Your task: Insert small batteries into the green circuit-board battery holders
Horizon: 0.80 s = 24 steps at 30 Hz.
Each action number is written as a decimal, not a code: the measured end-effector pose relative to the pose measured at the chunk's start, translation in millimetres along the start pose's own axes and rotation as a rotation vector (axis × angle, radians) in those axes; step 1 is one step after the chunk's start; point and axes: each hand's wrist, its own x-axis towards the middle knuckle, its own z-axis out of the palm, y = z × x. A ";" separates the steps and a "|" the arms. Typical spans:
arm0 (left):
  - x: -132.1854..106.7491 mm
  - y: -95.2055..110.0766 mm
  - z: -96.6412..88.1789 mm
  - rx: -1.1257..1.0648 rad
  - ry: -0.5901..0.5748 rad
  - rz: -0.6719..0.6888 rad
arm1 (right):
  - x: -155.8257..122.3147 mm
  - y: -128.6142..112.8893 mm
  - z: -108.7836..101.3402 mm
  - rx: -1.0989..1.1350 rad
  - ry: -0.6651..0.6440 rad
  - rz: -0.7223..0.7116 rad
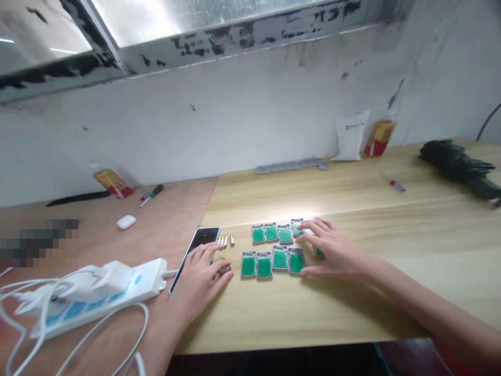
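Two checks, fingers first. Right hand (338,254): how do its fingers (313,225) stand?

— Open and spread, arched over the right end of the far row. Contact with the boards cannot be confirmed from this view.

Left hand (199,286)?

— Fingers curled, the hand low on the counter (352,193), next to a small dark-and-brass object (224,270). The object is partly hidden; whether it is gripped, I cannot tell.

Position of the green circuit boards (279,258)?

— Eight lie in two rows of four, between the hands and closer to the right one. The rows run left to right across the counter. A ninth board (319,253) is half covered by the right hand.

Next out?

— Left of the rows, a few small batteries (225,241) lie just beyond the left hand, beside a black smartphone (202,237), whose edge that hand overlaps. Further left, on a plywood board (176,209), are a white power strip (97,300), a white computer mouse (126,222) and a green-handled screwdriver (155,191).
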 end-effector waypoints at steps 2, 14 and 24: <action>-2.1 -1.9 -2.5 -0.024 -0.002 -0.001 | 5.6 0.4 0.4 0.005 -0.015 -0.019; 44.5 19.0 -7.0 -0.298 0.086 0.108 | 9.1 -0.6 5.4 -0.006 0.031 0.006; 120.9 68.1 31.7 -0.499 0.009 0.321 | 6.6 9.0 3.5 0.088 0.005 0.009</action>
